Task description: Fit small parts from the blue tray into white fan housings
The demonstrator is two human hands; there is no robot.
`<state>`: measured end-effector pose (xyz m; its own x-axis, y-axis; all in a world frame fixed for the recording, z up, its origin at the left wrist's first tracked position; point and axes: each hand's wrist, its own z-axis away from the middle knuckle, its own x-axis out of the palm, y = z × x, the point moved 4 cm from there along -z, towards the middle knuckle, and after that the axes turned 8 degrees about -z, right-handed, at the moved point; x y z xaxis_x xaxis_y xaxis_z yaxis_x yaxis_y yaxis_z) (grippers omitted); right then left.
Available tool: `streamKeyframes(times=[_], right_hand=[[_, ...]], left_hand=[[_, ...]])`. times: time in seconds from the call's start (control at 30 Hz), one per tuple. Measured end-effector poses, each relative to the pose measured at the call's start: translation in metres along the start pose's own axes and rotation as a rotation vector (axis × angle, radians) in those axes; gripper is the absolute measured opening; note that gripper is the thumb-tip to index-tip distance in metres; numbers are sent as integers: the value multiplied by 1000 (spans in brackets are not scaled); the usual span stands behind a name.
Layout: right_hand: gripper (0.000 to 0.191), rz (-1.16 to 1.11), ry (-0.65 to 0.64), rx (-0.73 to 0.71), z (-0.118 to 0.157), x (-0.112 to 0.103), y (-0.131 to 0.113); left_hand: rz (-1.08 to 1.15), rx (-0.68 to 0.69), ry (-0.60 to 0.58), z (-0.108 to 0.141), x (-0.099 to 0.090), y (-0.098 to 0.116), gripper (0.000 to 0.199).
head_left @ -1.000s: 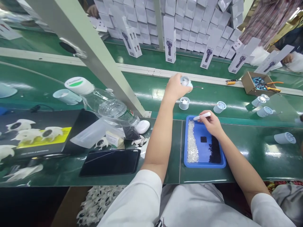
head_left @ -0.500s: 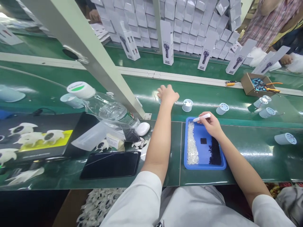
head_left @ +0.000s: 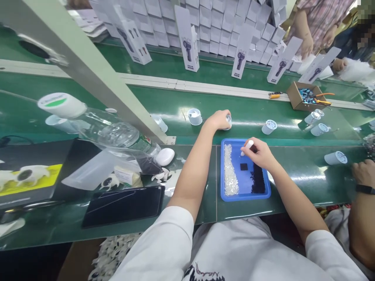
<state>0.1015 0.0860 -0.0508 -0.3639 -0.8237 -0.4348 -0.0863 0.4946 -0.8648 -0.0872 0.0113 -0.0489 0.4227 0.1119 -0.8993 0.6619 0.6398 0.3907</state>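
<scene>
My left hand (head_left: pixel 219 120) has its fingers curled round a small light-blue plastic cup (head_left: pixel 229 122) on the green bench; the hand covers part of it. A similar cup (head_left: pixel 195 117) with white pieces inside stands to its left. My right hand (head_left: pixel 259 153) pinches a white pen-like stick (head_left: pixel 249 144), its tip pointing down over the blue tray (head_left: pixel 224 168). Clear bead-like bits (head_left: pixel 231 175) lie along the tray's left side. Small black bits (head_left: pixel 258 180) fill its right side, partly below my right hand, and a black square (head_left: pixel 243 167) lies between them.
More light-blue cups (head_left: pixel 269 127) stand or lie to the right. A slanted metal post (head_left: pixel 117 89), a plastic bottle (head_left: pixel 117 130) and a black phone (head_left: pixel 124 205) are at left. A cardboard box (head_left: pixel 295 97) stands behind. A co-worker's hand (head_left: pixel 363 171) rests at far right.
My left hand has moved right from above the left cup and closed on the other cup. My right hand has tilted the white stick more upright over the tray. The view has shifted right.
</scene>
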Motion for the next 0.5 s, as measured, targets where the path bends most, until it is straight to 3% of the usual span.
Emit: streamKeyframes(times=[0.1, 0.27, 0.5], right_hand=[[26, 94, 68, -43, 13, -8, -6], [26, 17, 256, 2, 25, -15, 1], [28, 38, 200, -52, 26, -5, 6]], left_hand=[[38, 4, 98, 1, -8, 0, 56], [88, 38, 197, 10, -22, 10, 57], [156, 112, 267, 19, -32, 20, 54]])
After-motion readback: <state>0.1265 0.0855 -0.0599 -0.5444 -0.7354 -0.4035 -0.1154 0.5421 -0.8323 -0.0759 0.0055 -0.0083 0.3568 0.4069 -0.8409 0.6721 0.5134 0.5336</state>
